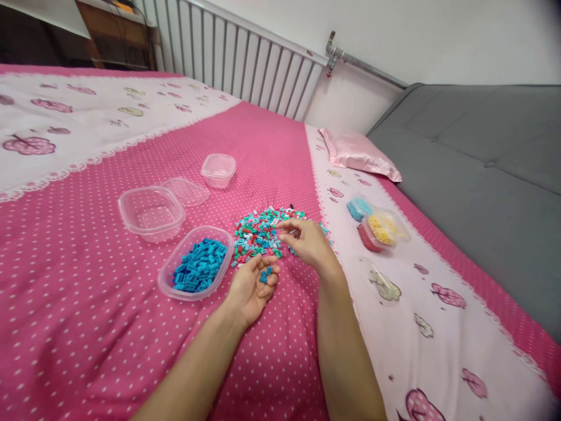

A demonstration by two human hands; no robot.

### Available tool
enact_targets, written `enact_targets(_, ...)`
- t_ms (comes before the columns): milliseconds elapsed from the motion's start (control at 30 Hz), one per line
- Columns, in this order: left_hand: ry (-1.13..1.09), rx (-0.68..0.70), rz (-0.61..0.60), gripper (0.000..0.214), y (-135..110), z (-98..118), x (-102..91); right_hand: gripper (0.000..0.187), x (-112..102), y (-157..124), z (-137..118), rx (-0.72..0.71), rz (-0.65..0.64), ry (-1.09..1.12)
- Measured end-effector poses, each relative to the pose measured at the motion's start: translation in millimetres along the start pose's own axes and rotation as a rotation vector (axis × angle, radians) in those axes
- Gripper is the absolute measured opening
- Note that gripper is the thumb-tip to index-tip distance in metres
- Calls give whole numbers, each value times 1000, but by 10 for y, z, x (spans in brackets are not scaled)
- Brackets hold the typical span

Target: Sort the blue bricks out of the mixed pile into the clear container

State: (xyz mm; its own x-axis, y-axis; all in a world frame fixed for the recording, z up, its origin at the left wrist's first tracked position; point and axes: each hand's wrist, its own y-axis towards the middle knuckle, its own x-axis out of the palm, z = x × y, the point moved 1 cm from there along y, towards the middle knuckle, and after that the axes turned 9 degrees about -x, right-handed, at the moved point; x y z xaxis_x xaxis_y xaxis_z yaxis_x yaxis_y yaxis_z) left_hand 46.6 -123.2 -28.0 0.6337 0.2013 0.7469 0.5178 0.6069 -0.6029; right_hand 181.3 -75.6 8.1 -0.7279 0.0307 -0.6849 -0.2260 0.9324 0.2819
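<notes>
My left hand (254, 289) is turned palm up with its fingers curled, cupping several small blue toy bricks (265, 275). Just in front of it, a mixed pile of toy bricks (258, 228) in teal, red, white, green and light blue lies on the pink bedspread. Over the right part of this pile is my right hand (304, 238), its thumb and forefinger bent with a gap between the tips; I see no brick in them. Left of the pile, a clear plastic tub (164, 279) holds many blue bricks.
Farther left stand a larger clear tub (151, 231), a clear lid (188, 193) and a small tub (219, 175). At the right are containers of light blue bricks (359, 207), yellow bricks (380, 229) and red bricks (369, 240), near another clear lid (380, 283). Beyond lies a pink pillow (357, 153).
</notes>
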Motion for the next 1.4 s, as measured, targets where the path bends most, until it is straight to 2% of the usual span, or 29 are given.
enact_targets(100, 2, 3, -2, 28, 6, -1, -9, 23, 165, 97, 212, 87, 53, -186)
enact_targets(267, 8, 11, 0, 29, 10, -11, -15, 26, 402, 157, 351, 52, 1, -323)
enact_targets(667, 7, 21, -3, 30, 15, -8, -16, 13, 462, 161, 412, 74, 75, -297)
enact_targets(833, 13, 19, 2, 30, 18, -6, -13, 14, 379, 171, 433, 124, 154, -193)
enact_targets(967, 8, 20, -3, 29, 22, -5, -13, 12, 168, 143, 355, 161, 202, 72)
enact_targets(1033, 4, 16, -7, 29, 20, -8, -13, 14, 49, 88, 224, 117, 157, 262)
enact_targets(1133, 2, 13, -11, 30, 12, -13, -11, 20, -83, -28, -45, 17, -32, 414)
enact_targets(1200, -3, 15, -16, 30, 6, -13, -8, 20, -123, -82, -179, -38, -120, 410)
enact_targets(1233, -5, 17, -16, 30, 3, -13, -7, 19, -128, -91, -206, -48, -108, 381)
enact_targets(1300, -7, 17, -10, 29, -3, -10, -6, 17, -109, -69, -168, -20, 2, 255)
enact_targets(1400, 3, 16, 4, 27, -6, -7, -8, 15, -17, 20, 38, 70, 146, -41)
